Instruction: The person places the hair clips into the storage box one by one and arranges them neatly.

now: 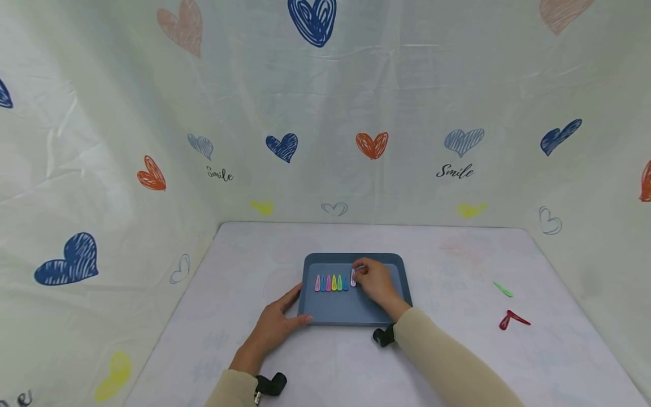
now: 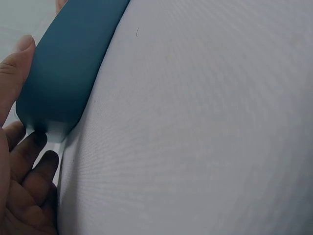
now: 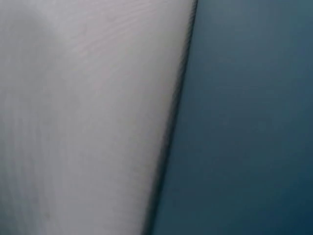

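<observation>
A blue-grey rectangular tray (image 1: 335,311) lies on the table. Several snap hair clips (image 1: 328,283) in pink, blue, yellow and green stand in a row on its left half, side by side. My right hand (image 1: 375,281) is over the tray's right half, pinching a pale lilac hair clip (image 1: 353,278) just right of that row. At the tray's front left corner, my left hand (image 1: 277,325) holds the edge, its thumb (image 2: 19,63) against the front wall and fingers at the corner. The right wrist view has only the tray (image 3: 244,117) and tabletop, with the hand out of sight.
On the table (image 1: 458,350) to the right lie a green hair clip (image 1: 503,289) and, nearer, a dark red hair clip (image 1: 513,319) spread into a V. A pale curtain (image 1: 407,85) printed with hearts hangs behind and along both sides.
</observation>
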`<state>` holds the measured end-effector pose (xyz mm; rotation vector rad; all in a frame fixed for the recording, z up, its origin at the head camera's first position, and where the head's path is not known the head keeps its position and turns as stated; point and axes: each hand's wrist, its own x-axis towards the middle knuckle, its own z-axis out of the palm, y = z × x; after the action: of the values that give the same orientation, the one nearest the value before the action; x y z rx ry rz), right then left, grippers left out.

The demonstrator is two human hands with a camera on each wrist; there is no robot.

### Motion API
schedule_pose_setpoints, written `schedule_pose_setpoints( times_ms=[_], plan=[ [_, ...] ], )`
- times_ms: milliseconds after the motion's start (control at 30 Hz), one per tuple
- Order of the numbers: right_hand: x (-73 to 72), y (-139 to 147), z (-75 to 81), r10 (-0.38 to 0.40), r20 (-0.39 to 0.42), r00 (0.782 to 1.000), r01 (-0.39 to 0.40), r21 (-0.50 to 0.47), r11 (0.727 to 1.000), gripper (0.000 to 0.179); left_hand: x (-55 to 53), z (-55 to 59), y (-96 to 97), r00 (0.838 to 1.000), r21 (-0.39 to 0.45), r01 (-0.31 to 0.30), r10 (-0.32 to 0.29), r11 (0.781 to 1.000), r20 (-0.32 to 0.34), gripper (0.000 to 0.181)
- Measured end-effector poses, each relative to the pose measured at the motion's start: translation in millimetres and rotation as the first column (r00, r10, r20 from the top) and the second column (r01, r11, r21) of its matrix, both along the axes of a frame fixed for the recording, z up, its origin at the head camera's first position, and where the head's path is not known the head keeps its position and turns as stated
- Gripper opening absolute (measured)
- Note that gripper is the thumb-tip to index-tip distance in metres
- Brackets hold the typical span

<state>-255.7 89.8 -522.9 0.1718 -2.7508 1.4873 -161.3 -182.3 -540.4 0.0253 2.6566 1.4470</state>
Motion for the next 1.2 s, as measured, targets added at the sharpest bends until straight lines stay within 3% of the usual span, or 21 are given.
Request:
schedule_pose_setpoints(
  times_ms=[567, 867, 1200],
  plan=[
    [-1.2, -3.7, -5.3, 0.015, -0.036, 0.999, -0.011, 0.096, 0.995, 0.014, -0.7, -0.7, 0.3, 1.000, -0.008, 0.000, -0.001, 1.000, -0.014, 0.091],
    [-1.3, -2.6, -9.2, 0.075, -0.069, 0.995, -0.063, 0.159, 0.985, 0.012, -0.2, 0.2, 0.8, 1.000, -0.006, -0.004, 0.004, 1.000, -0.009, 0.092],
    [0.7, -3.5, -8.4, 0.075, -0.054, 0.996, -0.063, 0.194, 0.979, 0.014, 0.3, 0.1, 1.1, 1.000, 0.011, -0.018, 0.018, 1.000, 0.001, 0.091]
  ],
)
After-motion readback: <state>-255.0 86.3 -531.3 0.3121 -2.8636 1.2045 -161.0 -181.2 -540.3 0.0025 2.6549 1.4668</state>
